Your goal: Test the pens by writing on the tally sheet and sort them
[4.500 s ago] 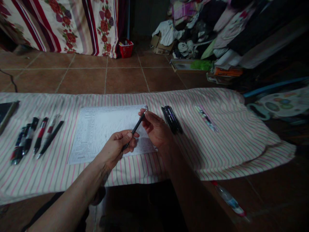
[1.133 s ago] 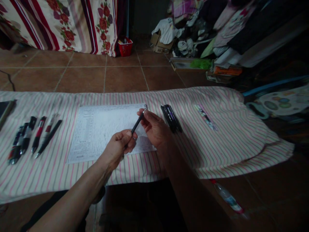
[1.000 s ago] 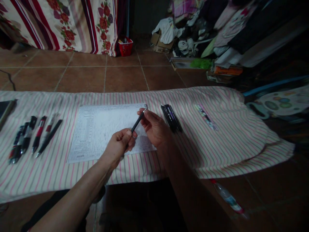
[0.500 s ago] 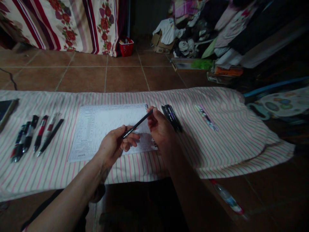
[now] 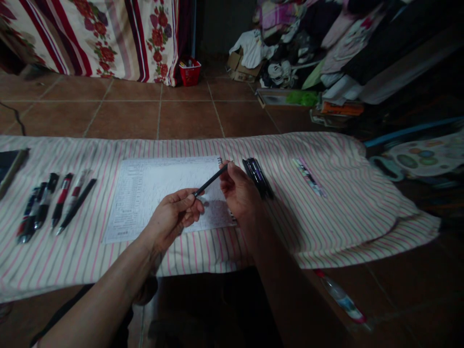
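Observation:
A slim black pen (image 5: 211,181) slants above the written page of a spiral notebook (image 5: 170,176). My left hand (image 5: 174,212) pinches its lower end between thumb and fingers. At the upper end, my right hand (image 5: 239,191) grips the pen with the thumb and fingertips closed on it. Just beyond the right hand lies a bunch of dark pens (image 5: 258,176), partly covered by that hand. Further right sits a pale patterned pen-like stick (image 5: 309,177). Several pens rest in a row at the left, among them a black one (image 5: 77,207) and a red-and-black one (image 5: 61,200).
Pink and grey striped cloth (image 5: 326,217) covers the low table. A dark flat object (image 5: 10,164) lies at its left edge. On the tiled floor are a plastic bottle (image 5: 342,297), a red basket (image 5: 190,73) and piled clothes. A blue-framed seat (image 5: 424,154) stands at right.
My left hand has shifted from loosely supporting the pen's lower end to pinching it, covering more of that end. My right hand keeps hold of the upper end, almost unmoved.

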The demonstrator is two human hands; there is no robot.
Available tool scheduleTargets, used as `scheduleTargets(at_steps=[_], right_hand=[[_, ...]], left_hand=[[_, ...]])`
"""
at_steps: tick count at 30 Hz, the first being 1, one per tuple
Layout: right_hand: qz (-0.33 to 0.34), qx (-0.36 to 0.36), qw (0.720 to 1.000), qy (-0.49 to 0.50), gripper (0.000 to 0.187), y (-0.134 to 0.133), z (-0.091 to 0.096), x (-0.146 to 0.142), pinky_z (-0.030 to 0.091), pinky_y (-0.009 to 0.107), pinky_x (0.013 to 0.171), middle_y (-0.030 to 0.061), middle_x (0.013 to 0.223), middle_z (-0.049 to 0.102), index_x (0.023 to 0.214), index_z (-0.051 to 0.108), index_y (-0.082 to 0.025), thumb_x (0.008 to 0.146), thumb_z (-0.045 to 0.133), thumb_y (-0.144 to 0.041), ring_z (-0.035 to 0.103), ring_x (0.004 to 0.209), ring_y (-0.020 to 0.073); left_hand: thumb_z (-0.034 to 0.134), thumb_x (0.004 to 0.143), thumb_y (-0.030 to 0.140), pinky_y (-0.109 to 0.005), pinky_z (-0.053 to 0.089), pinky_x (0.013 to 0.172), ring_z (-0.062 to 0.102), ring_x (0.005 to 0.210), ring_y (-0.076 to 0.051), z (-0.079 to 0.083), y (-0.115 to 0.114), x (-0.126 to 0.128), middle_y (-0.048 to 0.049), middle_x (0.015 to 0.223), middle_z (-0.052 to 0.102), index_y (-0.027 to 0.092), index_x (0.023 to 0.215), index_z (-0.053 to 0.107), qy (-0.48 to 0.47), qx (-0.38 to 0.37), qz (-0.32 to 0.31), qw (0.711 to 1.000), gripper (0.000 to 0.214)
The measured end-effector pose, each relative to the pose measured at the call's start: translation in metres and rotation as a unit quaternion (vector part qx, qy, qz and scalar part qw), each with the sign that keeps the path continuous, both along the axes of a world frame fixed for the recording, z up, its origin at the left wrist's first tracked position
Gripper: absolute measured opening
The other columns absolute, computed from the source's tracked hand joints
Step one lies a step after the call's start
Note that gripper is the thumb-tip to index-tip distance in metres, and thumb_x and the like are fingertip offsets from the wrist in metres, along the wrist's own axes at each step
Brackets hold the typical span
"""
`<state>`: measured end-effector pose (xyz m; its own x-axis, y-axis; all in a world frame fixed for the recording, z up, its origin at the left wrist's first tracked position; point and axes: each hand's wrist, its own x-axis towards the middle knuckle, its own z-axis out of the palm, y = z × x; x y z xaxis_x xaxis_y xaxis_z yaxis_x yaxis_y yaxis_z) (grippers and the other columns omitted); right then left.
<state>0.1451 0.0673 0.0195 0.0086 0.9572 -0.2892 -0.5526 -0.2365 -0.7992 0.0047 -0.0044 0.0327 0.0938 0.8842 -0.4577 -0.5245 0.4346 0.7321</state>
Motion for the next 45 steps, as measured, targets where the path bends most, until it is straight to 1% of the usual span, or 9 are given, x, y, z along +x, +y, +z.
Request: scheduleTargets(at_steps=[7, 11, 17, 27, 31, 36, 41, 43, 45], right_hand=[[0.024, -0.006, 1.000, 0.014, 0.023, 0.004, -0.001, 0.003, 0.037, 0.017, 0.050, -0.0047, 0.079, 0.067, 0.078, 0.070, -0.023, 0.058, 0.079, -0.028, 0.054, 0.062, 0.0049], [0.036, -0.012, 0.999, 0.010, 0.024, 0.003, 0.000, 0.001, 0.040, 0.015, 0.050, -0.0042, 0.079, 0.066, 0.079, 0.071, -0.022, 0.058, 0.079, -0.027, 0.053, 0.060, 0.0035], [0.064, -0.031, 0.997, -0.002, 0.025, -0.002, 0.005, -0.005, 0.041, 0.013, 0.051, -0.0044, 0.075, 0.066, 0.080, 0.072, -0.022, 0.056, 0.080, -0.025, 0.054, 0.059, 0.0028], [0.105, -0.011, 0.994, -0.014, 0.026, -0.003, 0.004, -0.003, 0.041, 0.015, 0.051, -0.0010, 0.086, 0.072, 0.084, 0.073, -0.023, 0.061, 0.078, -0.034, 0.054, 0.059, 0.0039], [0.110, -0.006, 0.994, -0.010, 0.024, -0.003, 0.003, -0.002, 0.040, 0.014, 0.052, -0.0015, 0.084, 0.072, 0.082, 0.074, -0.023, 0.060, 0.078, -0.032, 0.053, 0.060, 0.0034], [0.108, 0.002, 0.994, -0.024, 0.022, -0.002, 0.003, -0.002, 0.039, 0.015, 0.051, -0.0015, 0.084, 0.072, 0.080, 0.074, -0.022, 0.061, 0.078, -0.032, 0.050, 0.058, 0.0032], [0.088, 0.006, 0.996, -0.025, 0.021, -0.004, 0.003, -0.005, 0.037, 0.017, 0.050, -0.0011, 0.081, 0.072, 0.077, 0.073, -0.021, 0.059, 0.078, -0.033, 0.045, 0.054, 0.0036], [0.082, 0.004, 0.996, -0.022, 0.022, -0.005, 0.003, -0.005, 0.036, 0.017, 0.049, -0.0010, 0.080, 0.071, 0.076, 0.072, -0.021, 0.059, 0.078, -0.033, 0.045, 0.054, 0.0039], [0.077, 0.001, 0.997, -0.021, 0.022, -0.006, 0.003, -0.005, 0.036, 0.018, 0.049, -0.0011, 0.081, 0.071, 0.075, 0.072, -0.022, 0.058, 0.078, -0.034, 0.045, 0.055, 0.0043]], left_hand=[[0.062, 0.079, 0.026, -0.019, 0.025, 0.041, 0.048, 0.047, -0.007, -0.004, -0.001, -0.001, -0.0046, 0.062, 0.061, 0.007, 0.093, 0.062, 0.035, 0.043, -0.049, 0.997, 0.024], [0.067, 0.075, 0.034, -0.019, 0.021, 0.040, 0.044, 0.046, -0.006, -0.005, -0.002, -0.002, -0.0011, 0.059, 0.057, 0.009, 0.092, 0.063, 0.065, 0.048, -0.071, 0.994, 0.031], [0.070, 0.072, 0.039, -0.019, 0.023, 0.044, 0.039, 0.045, -0.005, -0.005, -0.002, -0.002, 0.0034, 0.053, 0.051, 0.011, 0.088, 0.063, 0.135, 0.041, -0.055, 0.988, 0.034], [0.065, 0.076, 0.038, -0.022, 0.013, 0.045, 0.030, 0.043, -0.004, -0.008, -0.002, -0.006, 0.0065, 0.047, 0.039, 0.011, 0.082, 0.064, 0.109, 0.062, -0.069, 0.990, 0.028], [0.065, 0.076, 0.038, -0.022, 0.015, 0.046, 0.030, 0.043, -0.005, -0.008, -0.002, -0.006, 0.0066, 0.048, 0.038, 0.011, 0.080, 0.063, 0.107, 0.060, -0.074, 0.990, 0.028], [0.065, 0.074, 0.040, -0.022, 0.019, 0.046, 0.032, 0.044, -0.006, -0.008, -0.002, -0.003, 0.0063, 0.048, 0.038, 0.012, 0.078, 0.062, 0.151, 0.076, -0.054, 0.984, 0.028], [0.059, 0.076, 0.043, -0.022, 0.018, 0.042, 0.027, 0.041, -0.006, -0.014, -0.002, 0.000, 0.0082, 0.045, 0.034, 0.015, 0.077, 0.058, 0.244, 0.093, -0.044, 0.964, 0.028], [0.055, 0.079, 0.041, -0.022, 0.021, 0.042, 0.029, 0.042, -0.007, -0.015, -0.002, -0.001, 0.0073, 0.047, 0.036, 0.015, 0.079, 0.059, 0.311, 0.110, -0.045, 0.943, 0.026], [0.052, 0.081, 0.039, -0.022, 0.025, 0.043, 0.034, 0.044, -0.008, -0.015, -0.003, -0.002, 0.0052, 0.050, 0.041, 0.015, 0.081, 0.061, 0.387, 0.142, -0.043, 0.910, 0.025]])
